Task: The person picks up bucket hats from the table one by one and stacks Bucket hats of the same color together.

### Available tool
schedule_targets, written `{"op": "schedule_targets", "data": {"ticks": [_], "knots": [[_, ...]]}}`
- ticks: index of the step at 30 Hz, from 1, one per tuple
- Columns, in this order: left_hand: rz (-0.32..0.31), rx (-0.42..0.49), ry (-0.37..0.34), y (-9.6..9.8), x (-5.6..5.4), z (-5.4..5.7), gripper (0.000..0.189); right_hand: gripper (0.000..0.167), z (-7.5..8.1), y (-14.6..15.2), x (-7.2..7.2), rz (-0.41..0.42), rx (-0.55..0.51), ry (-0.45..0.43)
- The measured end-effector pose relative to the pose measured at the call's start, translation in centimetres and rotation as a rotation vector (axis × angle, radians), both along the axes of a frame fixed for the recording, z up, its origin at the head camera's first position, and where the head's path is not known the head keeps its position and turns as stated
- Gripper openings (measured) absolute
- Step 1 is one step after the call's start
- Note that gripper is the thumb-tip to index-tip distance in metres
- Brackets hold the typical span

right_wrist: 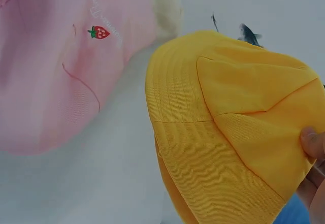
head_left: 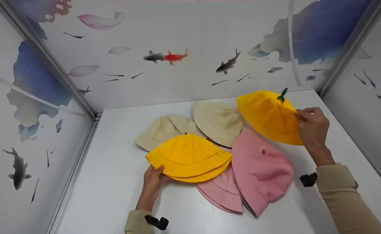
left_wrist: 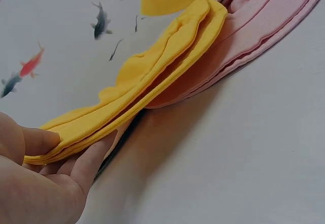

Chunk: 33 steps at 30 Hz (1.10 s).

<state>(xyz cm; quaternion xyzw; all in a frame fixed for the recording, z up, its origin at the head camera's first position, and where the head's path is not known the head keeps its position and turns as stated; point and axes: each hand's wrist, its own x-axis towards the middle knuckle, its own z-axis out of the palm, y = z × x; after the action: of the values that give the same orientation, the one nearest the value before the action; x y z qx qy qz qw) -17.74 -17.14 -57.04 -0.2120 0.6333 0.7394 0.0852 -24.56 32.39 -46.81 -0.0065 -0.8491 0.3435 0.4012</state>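
My left hand (head_left: 152,182) pinches the brim of a folded yellow bucket hat (head_left: 188,159) at its left corner, thumb on top and fingers beneath. In the left wrist view that yellow hat (left_wrist: 147,82) is held tilted above the table, its two brim layers slightly apart. On the right, my right hand (head_left: 314,126) grips a second yellow bucket hat (head_left: 268,113) by the side of its crown. A green sprout (head_left: 283,95) stands on top of this one. The right wrist view shows its stitched brim (right_wrist: 218,153) and the thumb pressing the fabric; some fingers are hidden behind it.
Two cream bucket hats (head_left: 219,120) lie at the back of the white table (head_left: 106,182). Two pink bucket hats (head_left: 261,172) overlap at the front right, the upper bearing a small strawberry (right_wrist: 100,32). Printed panels (head_left: 196,29) enclose the back and sides.
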Motion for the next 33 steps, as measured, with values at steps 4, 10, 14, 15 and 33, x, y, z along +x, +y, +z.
{"op": "schedule_targets", "data": {"ticks": [4,10,14,15,33], "knots": [[0.009,0.009,-0.023,0.0,0.1,-0.3,0.051,0.012,0.2,-1.0,0.4,0.022,0.009,0.034],[0.020,0.016,-0.021,0.1,0.1,-0.6,0.054,0.010,0.8,-3.2,0.8,0.080,0.008,0.057],[0.023,0.004,-0.019,0.1,-0.1,-0.6,0.053,0.009,1.4,-4.8,0.9,0.121,0.006,0.074],[0.024,0.001,-0.022,0.1,-0.1,-0.6,0.052,0.009,1.5,-5.2,0.9,0.132,0.004,0.079],[0.024,0.129,-0.030,-0.2,-0.3,-0.6,0.055,0.008,2.7,-11.6,1.5,0.327,0.010,0.180]]}}
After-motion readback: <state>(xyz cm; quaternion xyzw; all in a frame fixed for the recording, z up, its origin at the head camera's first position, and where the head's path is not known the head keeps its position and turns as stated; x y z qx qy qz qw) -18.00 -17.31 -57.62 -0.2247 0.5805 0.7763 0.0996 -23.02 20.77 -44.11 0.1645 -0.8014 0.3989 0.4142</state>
